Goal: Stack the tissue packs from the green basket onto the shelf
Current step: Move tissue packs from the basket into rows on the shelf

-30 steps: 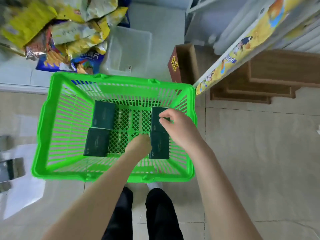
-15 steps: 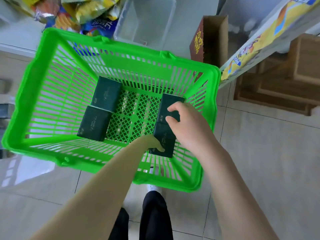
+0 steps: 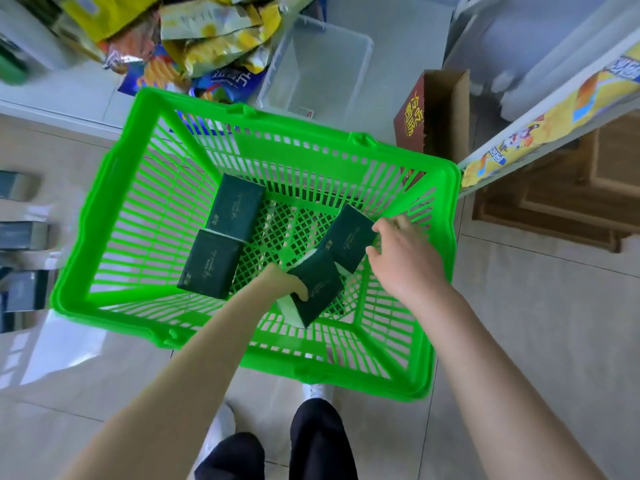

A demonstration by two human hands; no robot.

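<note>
Both my hands are inside the green basket (image 3: 104,216). My left hand (image 3: 282,284) is closed around one tissue pack (image 3: 317,289), tilted up. My right hand (image 3: 403,252) grips the edge of a second pack (image 3: 348,242). Two other packs (image 3: 223,239) lie on the basket's left side, touching each other.

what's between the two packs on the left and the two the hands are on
Only bare basket floor, seen in the head view. It separates the left packs from the pack in the left hand and the pack under the right hand.
</note>
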